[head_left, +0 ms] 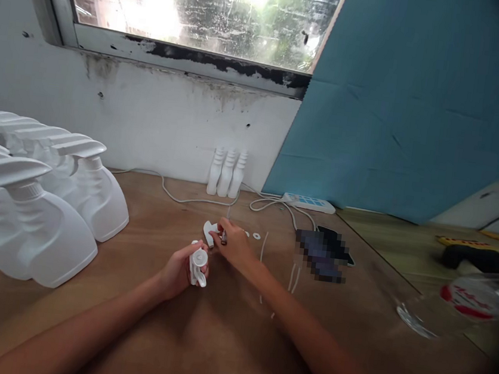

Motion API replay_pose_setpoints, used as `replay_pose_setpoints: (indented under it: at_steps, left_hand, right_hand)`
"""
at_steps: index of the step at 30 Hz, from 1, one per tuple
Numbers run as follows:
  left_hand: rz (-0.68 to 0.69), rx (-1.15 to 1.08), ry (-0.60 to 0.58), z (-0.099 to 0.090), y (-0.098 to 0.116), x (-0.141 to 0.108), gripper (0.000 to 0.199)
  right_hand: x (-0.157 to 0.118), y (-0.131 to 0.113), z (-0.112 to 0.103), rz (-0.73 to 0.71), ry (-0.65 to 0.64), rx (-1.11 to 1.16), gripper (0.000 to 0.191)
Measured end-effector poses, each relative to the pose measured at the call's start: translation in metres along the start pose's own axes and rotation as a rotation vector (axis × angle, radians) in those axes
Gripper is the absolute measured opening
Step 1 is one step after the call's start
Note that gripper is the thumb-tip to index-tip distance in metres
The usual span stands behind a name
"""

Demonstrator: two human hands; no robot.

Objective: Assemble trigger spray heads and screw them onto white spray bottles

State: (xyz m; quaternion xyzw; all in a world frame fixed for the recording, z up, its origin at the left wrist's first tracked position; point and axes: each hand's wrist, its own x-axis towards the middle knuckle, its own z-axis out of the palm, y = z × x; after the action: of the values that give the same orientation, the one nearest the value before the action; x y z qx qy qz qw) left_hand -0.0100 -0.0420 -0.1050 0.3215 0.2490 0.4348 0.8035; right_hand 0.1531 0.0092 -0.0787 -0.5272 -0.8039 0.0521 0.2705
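Note:
My left hand point(183, 269) is closed around a white trigger spray head point(199, 259), its round cap side and trigger facing up toward me. A little further off, my right hand point(236, 244) has its fingers pinched on a small dark, shiny piece point(224, 237) whose kind I cannot make out. Those fingers are at the edge of a white plastic part point(209, 232), curved like a sprayer shroud, on the table. Just right of the right hand lies a small white ring point(256, 236). Thin white tubes point(263, 251) lie beyond my right forearm.
Large white spray bottles point(63, 238) stand in rows at the left. Three slim white bottles point(227, 175) stand by the wall. A power strip point(308, 203), cables, a phone point(337, 245) and a clear labelled bottle point(456, 303) are on the right.

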Motion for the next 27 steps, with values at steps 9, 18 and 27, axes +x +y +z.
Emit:
replay_pose_setpoints:
  at_steps: [9,18,27]
  left_hand:
    - [0.006,-0.011,-0.023,-0.001,0.000,0.002,0.027]
    - [0.159,0.089,0.059,-0.001,0.006,-0.002,0.040]
    - [0.266,0.267,0.301,-0.008,0.007,0.004,0.035]
  right_hand:
    - [-0.010,0.052,-0.007,-0.050,-0.030,0.005,0.023]
    - [0.001,0.019,-0.014,-0.032,0.138,0.182,0.019]
    - [-0.061,-0.029,-0.055,-0.187,-0.047,0.806,0.024]
